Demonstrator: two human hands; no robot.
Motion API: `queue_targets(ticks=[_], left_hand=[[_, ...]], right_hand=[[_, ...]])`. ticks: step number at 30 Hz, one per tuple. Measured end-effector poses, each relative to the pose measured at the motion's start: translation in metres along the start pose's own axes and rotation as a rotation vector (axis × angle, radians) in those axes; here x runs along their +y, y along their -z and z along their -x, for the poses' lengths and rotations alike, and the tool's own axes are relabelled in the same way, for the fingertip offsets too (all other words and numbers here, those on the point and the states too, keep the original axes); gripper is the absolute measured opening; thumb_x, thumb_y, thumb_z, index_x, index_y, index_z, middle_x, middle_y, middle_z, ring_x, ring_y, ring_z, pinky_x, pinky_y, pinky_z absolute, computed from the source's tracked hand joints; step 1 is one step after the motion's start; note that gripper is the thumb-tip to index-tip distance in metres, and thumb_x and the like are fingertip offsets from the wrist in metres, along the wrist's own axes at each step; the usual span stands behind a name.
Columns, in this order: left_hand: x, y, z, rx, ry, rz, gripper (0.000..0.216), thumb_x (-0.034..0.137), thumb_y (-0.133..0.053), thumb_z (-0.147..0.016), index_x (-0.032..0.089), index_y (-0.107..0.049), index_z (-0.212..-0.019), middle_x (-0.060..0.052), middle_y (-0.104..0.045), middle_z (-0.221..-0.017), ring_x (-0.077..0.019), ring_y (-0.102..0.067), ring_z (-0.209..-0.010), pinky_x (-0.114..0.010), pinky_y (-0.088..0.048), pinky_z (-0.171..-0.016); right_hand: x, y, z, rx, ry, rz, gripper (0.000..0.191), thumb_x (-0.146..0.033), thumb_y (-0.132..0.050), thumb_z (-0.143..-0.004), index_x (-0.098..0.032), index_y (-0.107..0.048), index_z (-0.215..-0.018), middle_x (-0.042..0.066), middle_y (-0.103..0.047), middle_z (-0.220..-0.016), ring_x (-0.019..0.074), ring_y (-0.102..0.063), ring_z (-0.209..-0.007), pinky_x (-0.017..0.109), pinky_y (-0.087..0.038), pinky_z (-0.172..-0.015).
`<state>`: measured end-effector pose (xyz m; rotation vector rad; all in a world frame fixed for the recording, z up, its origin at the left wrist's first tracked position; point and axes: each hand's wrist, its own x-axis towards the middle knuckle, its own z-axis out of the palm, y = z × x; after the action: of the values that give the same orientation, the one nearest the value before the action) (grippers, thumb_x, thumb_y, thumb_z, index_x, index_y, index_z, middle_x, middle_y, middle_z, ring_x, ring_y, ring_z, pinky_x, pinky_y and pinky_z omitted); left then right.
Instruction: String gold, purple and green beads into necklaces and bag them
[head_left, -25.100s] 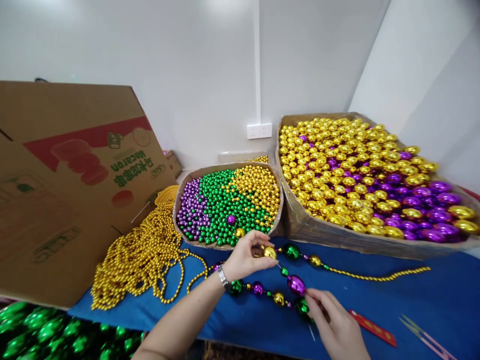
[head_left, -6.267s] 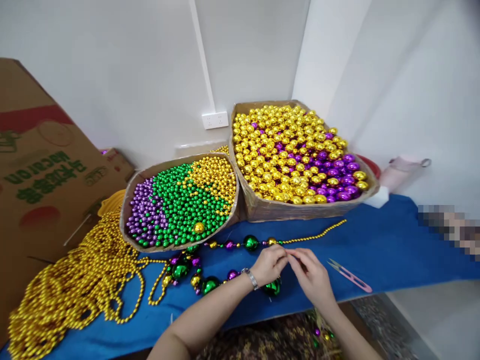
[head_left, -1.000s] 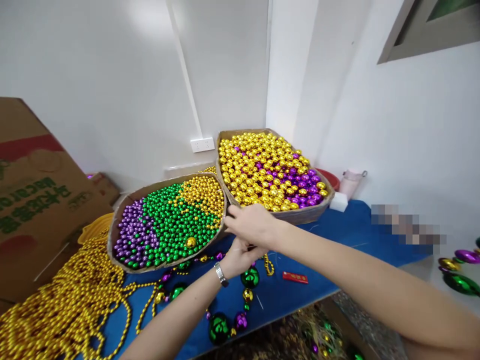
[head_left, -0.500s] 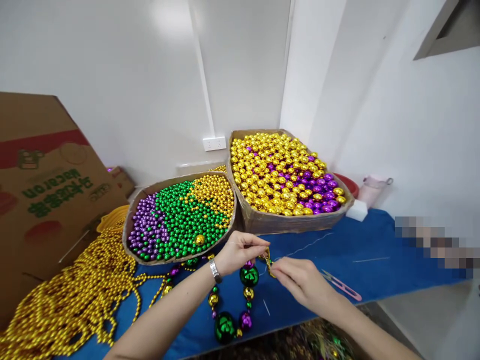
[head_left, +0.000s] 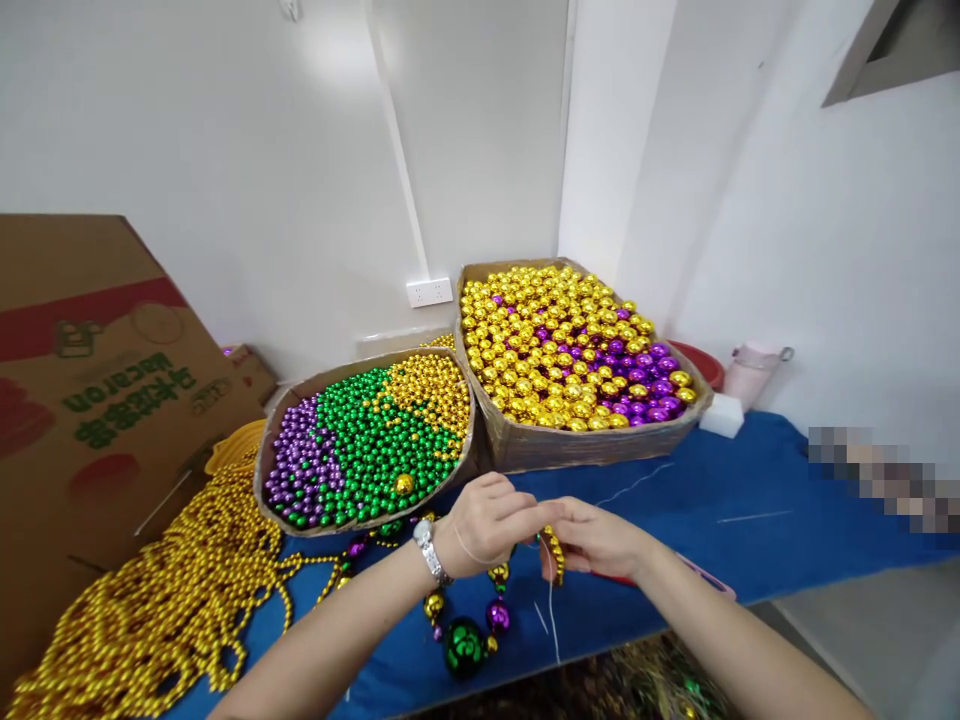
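My left hand (head_left: 491, 525), with a metal-banded watch (head_left: 430, 552) at the wrist, is closed, its fingertips meeting my right hand. A thin pale thread (head_left: 553, 620) loops over the back of the left hand and hangs below the fingers. My right hand (head_left: 600, 542) is closed around a short curved strand of small gold beads (head_left: 556, 555). Below and left of the hands lies a necklace of green, gold and purple balls, with a large green ball (head_left: 464, 647) near the table's front edge. The exact fingertip contact is partly hidden.
Small green, purple and gold beads fill the left box (head_left: 259, 480); larger gold and purple balls fill the right box (head_left: 585, 447). Gold bead strands (head_left: 150, 600) are heaped at left beside a carton (head_left: 90, 350). A pink-handled tool (head_left: 709, 578) lies on the blue cloth (head_left: 750, 470).
My hands have come together, the right one now around the gold bead strand. Thread hangs below them, and the left hand has turned with its back more toward me.
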<state>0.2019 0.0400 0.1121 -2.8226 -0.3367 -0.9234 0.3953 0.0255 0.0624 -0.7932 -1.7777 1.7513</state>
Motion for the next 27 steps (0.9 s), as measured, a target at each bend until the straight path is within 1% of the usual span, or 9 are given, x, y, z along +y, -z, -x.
queue_targets(ticks=[5,9,11,13,16,18,21,25,27], left_hand=[[0.003,0.001,-0.001,-0.004,-0.016,0.019,0.049,0.01,-0.039,-0.086,0.018,-0.037,-0.134,-0.005,-0.068,-0.09,-0.0147,-0.053,-0.064,-0.03,-0.04,-0.061],[0.005,0.001,-0.001,-0.059,0.037,0.029,0.046,0.008,-0.038,-0.084,0.018,-0.044,-0.129,-0.006,-0.068,-0.085,-0.0162,-0.055,-0.066,-0.031,-0.041,-0.062],[0.006,0.0,0.0,-0.089,0.193,0.09,0.038,0.012,-0.04,-0.086,0.017,-0.05,-0.123,-0.006,-0.067,-0.079,-0.0165,-0.057,-0.067,-0.03,-0.043,-0.063],[0.007,-0.002,0.0,-0.081,0.449,0.279,0.031,0.018,-0.043,-0.088,0.017,-0.054,-0.117,-0.005,-0.066,-0.075,-0.0146,-0.058,-0.065,-0.027,-0.045,-0.063],[0.008,-0.005,-0.002,-0.021,0.781,0.683,0.03,0.027,-0.052,-0.086,0.014,-0.057,-0.112,-0.005,-0.068,-0.076,-0.0121,-0.06,-0.062,-0.022,-0.047,-0.059],[0.008,-0.004,-0.004,0.001,0.853,0.83,0.031,0.029,-0.057,-0.083,0.012,-0.059,-0.109,-0.005,-0.069,-0.076,-0.0121,-0.06,-0.061,-0.022,-0.048,-0.058],[0.011,0.003,-0.005,0.021,0.762,0.783,0.028,0.026,-0.055,-0.083,0.013,-0.062,-0.107,-0.006,-0.069,-0.079,-0.0131,-0.062,-0.066,-0.023,-0.049,-0.063],[0.014,0.011,-0.005,0.021,0.436,0.499,0.028,0.019,-0.047,-0.087,0.018,-0.061,-0.112,-0.007,-0.07,-0.085,-0.0147,-0.062,-0.074,-0.025,-0.048,-0.068],[0.012,0.01,-0.003,0.026,0.276,0.361,0.031,0.015,-0.045,-0.087,0.019,-0.058,-0.115,-0.006,-0.07,-0.084,-0.0146,-0.062,-0.072,-0.027,-0.046,-0.067]], right_hand=[[-0.005,0.0,0.003,0.016,0.033,0.13,0.035,-0.052,-0.046,-0.087,-0.017,-0.05,-0.085,0.0,-0.059,-0.061,0.006,-0.041,-0.042,0.018,-0.026,-0.039],[-0.024,0.006,0.008,0.154,0.104,0.355,0.026,-0.04,-0.043,-0.09,-0.018,-0.049,-0.077,0.0,-0.056,-0.065,0.0093,-0.046,-0.053,0.02,-0.034,-0.048],[-0.033,0.006,0.013,0.276,0.151,0.471,0.019,-0.033,-0.045,-0.088,-0.018,-0.052,-0.078,0.003,-0.056,-0.079,0.0127,-0.049,-0.069,0.023,-0.038,-0.06],[-0.037,0.001,0.018,0.391,0.187,0.626,0.015,-0.027,-0.044,-0.088,-0.018,-0.054,-0.082,0.006,-0.054,-0.089,0.0151,-0.05,-0.079,0.025,-0.038,-0.066],[-0.037,-0.016,0.027,0.448,0.231,1.03,0.017,-0.02,-0.039,-0.089,-0.018,-0.056,-0.083,0.004,-0.055,-0.082,0.0137,-0.052,-0.068,0.024,-0.036,-0.059],[-0.038,-0.023,0.031,0.385,0.262,1.22,0.02,-0.02,-0.039,-0.09,-0.019,-0.057,-0.082,0.003,-0.055,-0.076,0.0123,-0.053,-0.061,0.023,-0.035,-0.054],[-0.045,-0.018,0.033,0.312,0.287,1.059,0.02,-0.027,-0.043,-0.092,-0.022,-0.058,-0.081,0.002,-0.058,-0.076,0.0129,-0.056,-0.066,0.024,-0.039,-0.059],[-0.045,0.002,0.021,0.462,0.163,0.409,0.022,-0.04,-0.045,-0.091,-0.022,-0.058,-0.096,0.002,-0.062,-0.085,0.0106,-0.053,-0.064,0.023,-0.041,-0.059],[-0.033,0.004,0.011,0.332,0.07,0.157,0.031,-0.048,-0.047,-0.088,-0.02,-0.058,-0.095,0.0,-0.061,-0.073,0.0081,-0.048,-0.052,0.021,-0.037,-0.049]])
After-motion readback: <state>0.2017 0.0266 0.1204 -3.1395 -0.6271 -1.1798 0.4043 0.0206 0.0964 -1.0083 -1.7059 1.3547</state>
